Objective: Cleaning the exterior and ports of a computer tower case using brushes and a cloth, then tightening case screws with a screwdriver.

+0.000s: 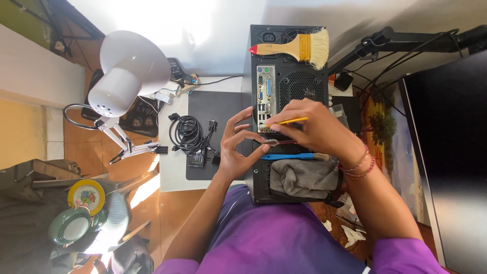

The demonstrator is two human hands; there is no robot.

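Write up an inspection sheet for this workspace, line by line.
Surface: white desk with a dark mat on it.
Job's things: black computer case lying with its rear port panel up; thin yellow-handled brush at the ports.
Clutter: wide paintbrush, blue-handled brush and grey cloth resting on the case.
Grippers: right hand holds the yellow-handled brush; left hand sits against the case edge, fingers spread, holding nothing.
Cables: coiled black cable on the desk; more run along the monitor arm.
Surroundings: white desk lamp, dark monitor, tiled floor.
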